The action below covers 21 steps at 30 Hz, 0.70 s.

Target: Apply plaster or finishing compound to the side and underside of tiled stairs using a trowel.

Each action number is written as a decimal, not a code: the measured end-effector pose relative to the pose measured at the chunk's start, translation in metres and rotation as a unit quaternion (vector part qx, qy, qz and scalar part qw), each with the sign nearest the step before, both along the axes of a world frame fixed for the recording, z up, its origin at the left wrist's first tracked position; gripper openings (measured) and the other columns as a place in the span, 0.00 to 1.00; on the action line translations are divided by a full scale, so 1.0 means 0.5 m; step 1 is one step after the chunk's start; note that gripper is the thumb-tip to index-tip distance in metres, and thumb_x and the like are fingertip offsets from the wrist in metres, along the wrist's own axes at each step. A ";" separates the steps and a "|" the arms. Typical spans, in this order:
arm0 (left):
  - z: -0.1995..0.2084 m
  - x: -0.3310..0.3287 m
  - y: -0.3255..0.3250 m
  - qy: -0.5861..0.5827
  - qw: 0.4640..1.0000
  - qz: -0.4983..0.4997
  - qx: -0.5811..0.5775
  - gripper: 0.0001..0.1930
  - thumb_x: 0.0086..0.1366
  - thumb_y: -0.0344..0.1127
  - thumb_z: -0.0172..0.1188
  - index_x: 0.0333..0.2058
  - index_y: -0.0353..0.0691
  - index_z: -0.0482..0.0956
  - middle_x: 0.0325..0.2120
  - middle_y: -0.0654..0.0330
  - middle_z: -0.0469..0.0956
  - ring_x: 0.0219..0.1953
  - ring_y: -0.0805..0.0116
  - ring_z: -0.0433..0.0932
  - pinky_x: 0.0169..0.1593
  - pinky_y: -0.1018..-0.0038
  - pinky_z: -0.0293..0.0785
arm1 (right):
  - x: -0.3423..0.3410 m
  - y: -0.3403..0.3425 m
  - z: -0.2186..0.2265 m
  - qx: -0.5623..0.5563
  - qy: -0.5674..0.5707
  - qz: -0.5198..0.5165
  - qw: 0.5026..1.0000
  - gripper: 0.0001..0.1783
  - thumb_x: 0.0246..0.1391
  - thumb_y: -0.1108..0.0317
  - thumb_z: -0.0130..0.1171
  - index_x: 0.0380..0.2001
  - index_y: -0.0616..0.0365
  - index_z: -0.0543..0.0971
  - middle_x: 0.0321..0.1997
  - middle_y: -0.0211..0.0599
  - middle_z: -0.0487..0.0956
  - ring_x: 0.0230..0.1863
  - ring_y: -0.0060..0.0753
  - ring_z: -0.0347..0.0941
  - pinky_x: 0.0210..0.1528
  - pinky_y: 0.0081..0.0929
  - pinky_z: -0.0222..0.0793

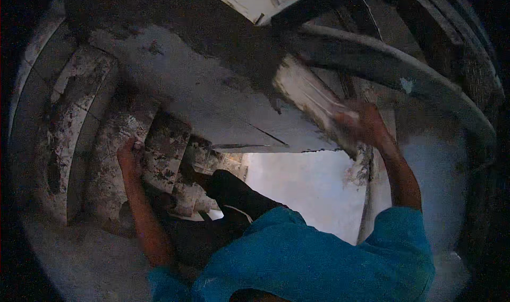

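My right hand [361, 122], partly blurred, is closed on a long pale plastering float [313, 92]. The float lies slantwise against the dark, freshly coated band of the grey plastered surface [207, 84], its far end close to the wet mortar [223, 31]. On the left, my left hand [129, 156] is held above the stained stair steps [119, 129] with its fingers curled. Whatever those fingers may hold is too dark to make out.
Mortar-spattered steps [69, 121] curve down the left side. Upper right, a curved concrete edge [393, 52] crosses in front of dark planks [430, 15]. Beyond my body stands a pale wall or floor patch [297, 190]. My legs [228, 190] rest on the stairs.
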State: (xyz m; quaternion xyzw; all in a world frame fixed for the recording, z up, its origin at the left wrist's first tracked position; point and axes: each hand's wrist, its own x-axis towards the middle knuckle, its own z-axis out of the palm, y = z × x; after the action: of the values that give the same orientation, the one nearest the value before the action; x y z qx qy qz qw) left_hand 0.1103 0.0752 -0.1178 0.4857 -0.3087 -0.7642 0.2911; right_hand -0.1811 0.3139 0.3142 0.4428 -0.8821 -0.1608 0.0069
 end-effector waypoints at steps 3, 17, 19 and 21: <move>-0.016 0.038 -0.004 -0.030 0.997 -0.016 -0.074 0.12 0.59 0.38 0.55 0.29 0.33 0.74 0.23 0.61 0.72 0.27 0.68 0.70 0.33 0.70 0.69 | 0.008 0.043 0.027 0.017 -0.061 -0.067 0.996 0.29 0.42 0.46 0.59 0.34 0.66 0.77 0.33 0.51 0.77 0.33 0.43 0.74 0.38 0.35 0.68; 0.057 0.012 -0.003 -0.011 1.000 -0.012 0.024 0.12 0.58 0.39 0.55 0.21 0.36 0.73 0.15 0.63 0.69 0.18 0.72 0.67 0.27 0.72 0.67 | 0.118 0.135 -0.261 -0.679 -0.546 -0.330 0.364 0.26 0.46 0.61 0.57 0.46 0.60 0.63 0.31 0.35 0.72 0.28 0.30 0.70 0.35 0.31 0.69; 0.117 -0.024 0.004 0.007 0.998 0.018 0.055 0.14 0.60 0.38 0.53 0.19 0.37 0.72 0.14 0.64 0.68 0.18 0.73 0.67 0.25 0.73 0.66 | 0.139 0.099 -0.258 -0.687 -0.514 -0.385 0.340 0.25 0.47 0.62 0.57 0.46 0.60 0.63 0.30 0.35 0.72 0.27 0.30 0.70 0.34 0.32 0.69; 0.012 0.031 -0.005 -0.063 0.996 -0.015 -0.067 0.13 0.60 0.38 0.53 0.20 0.37 0.72 0.15 0.64 0.68 0.17 0.73 0.67 0.26 0.73 0.66 | 0.172 0.033 -0.269 -0.670 -0.497 -0.450 0.318 0.24 0.47 0.63 0.56 0.45 0.60 0.63 0.29 0.35 0.71 0.27 0.30 0.69 0.34 0.32 0.69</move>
State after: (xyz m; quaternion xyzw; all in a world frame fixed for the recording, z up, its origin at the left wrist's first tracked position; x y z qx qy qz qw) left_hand 0.1257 0.0729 -0.1119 0.5079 -0.3840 -0.7141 0.2910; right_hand -0.0952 0.3303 0.1797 -0.1810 -0.5908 0.7572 -0.2116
